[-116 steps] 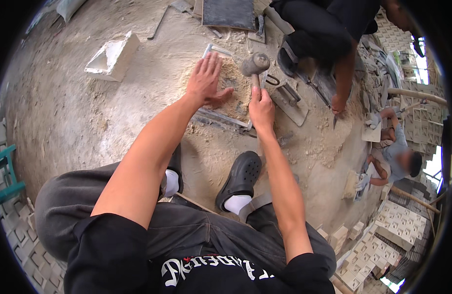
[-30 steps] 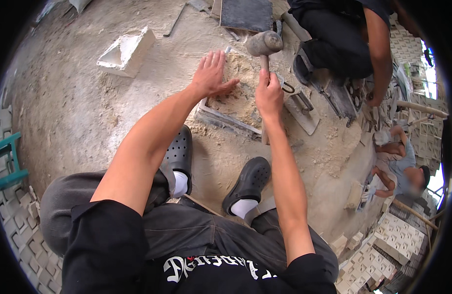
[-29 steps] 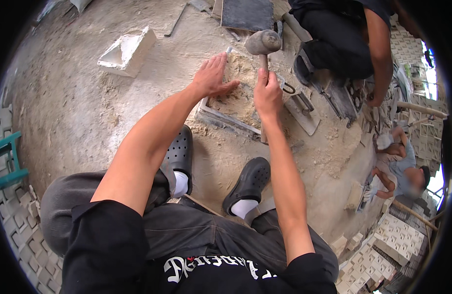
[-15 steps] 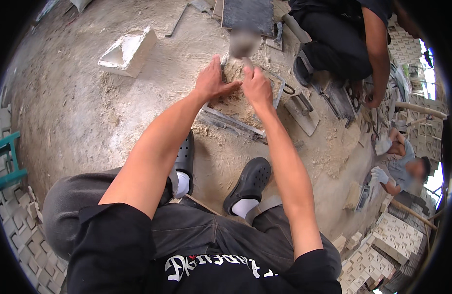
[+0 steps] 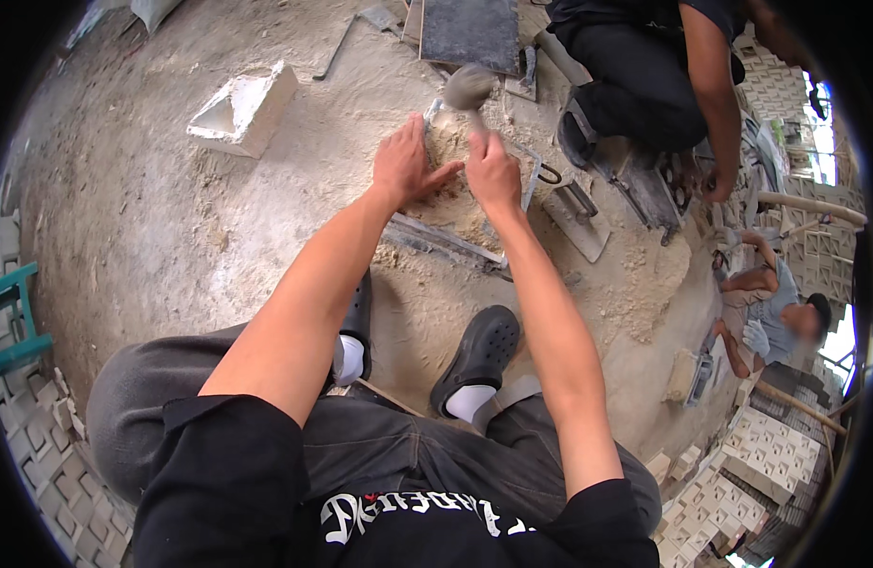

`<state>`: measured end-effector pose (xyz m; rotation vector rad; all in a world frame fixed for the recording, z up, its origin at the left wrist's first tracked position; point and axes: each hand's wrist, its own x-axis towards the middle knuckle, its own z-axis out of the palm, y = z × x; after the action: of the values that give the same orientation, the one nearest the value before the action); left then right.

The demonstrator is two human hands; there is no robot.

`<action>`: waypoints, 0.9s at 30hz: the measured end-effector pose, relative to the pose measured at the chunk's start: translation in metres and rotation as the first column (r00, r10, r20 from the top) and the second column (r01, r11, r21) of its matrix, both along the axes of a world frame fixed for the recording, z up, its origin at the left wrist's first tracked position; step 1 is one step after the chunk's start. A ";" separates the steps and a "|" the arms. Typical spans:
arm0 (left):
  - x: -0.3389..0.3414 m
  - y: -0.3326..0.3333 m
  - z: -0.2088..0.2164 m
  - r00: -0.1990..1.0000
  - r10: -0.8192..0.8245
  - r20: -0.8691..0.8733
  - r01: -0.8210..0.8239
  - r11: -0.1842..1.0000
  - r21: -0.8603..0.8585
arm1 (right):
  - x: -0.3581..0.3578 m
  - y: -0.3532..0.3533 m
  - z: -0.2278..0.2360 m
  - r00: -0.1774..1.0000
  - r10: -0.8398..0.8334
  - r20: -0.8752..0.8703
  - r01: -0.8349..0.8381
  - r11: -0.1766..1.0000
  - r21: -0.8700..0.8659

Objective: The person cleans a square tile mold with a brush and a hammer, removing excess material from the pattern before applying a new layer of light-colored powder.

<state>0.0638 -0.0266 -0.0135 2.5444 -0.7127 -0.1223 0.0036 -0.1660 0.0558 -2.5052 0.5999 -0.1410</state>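
My right hand [image 5: 493, 175] is closed round the handle of a mallet [image 5: 468, 88], whose rounded grey head points away from me, slightly blurred. Opposite it, my left hand [image 5: 404, 166] lies open over the left side of a low metal frame [image 5: 444, 240], fingers straight and thumb stretched out to the right. Pale brown sandy material [image 5: 460, 213] fills the frame between my hands. What lies directly beneath my left palm is hidden.
A hollow white block [image 5: 250, 118] sits at the far left. Beyond the mallet lies a dark board [image 5: 468, 36]. A flat trowel [image 5: 578, 216] rests right of the frame. One person [image 5: 635, 76] crouches at far right, another [image 5: 772, 308] further right. A green stool [image 5: 15, 322] stands left.
The mallet head shows more clearly and stands a little nearer the frame's far side. My left hand stays in nearly the same place. The person at the right has shifted their arms.
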 end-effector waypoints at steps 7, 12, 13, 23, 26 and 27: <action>0.000 0.011 -0.008 0.986 0.034 0.163 -0.037 0.999 0.015 | -0.006 0.014 0.008 0.998 -0.042 -0.050 0.045 0.997 0.055; -0.020 0.024 0.006 0.807 -0.534 0.253 0.515 0.846 0.142 | -0.011 -0.015 0.025 0.982 -0.174 -0.073 0.184 0.970 0.162; -0.016 0.029 0.016 0.627 -0.766 0.138 0.757 0.642 0.125 | -0.017 -0.017 0.030 0.978 -0.204 -0.037 0.208 0.964 0.166; 0.004 0.013 0.014 0.332 -0.942 0.050 0.856 0.323 0.404 | -0.076 -0.042 0.011 0.949 -0.286 -0.136 0.306 0.938 0.161; 0.028 0.006 0.007 0.427 -0.901 0.078 0.811 0.420 0.406 | -0.082 -0.049 -0.009 0.935 -0.311 -0.170 0.344 0.914 0.217; 0.033 0.002 0.007 0.435 -0.896 0.086 0.796 0.427 0.429 | -0.084 -0.048 -0.014 0.926 -0.332 -0.178 0.367 0.903 0.223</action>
<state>0.0972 -0.0242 -0.0068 2.1818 -2.2858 -0.1988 -0.0806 -0.2143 0.0420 -2.1521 1.0561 -0.0235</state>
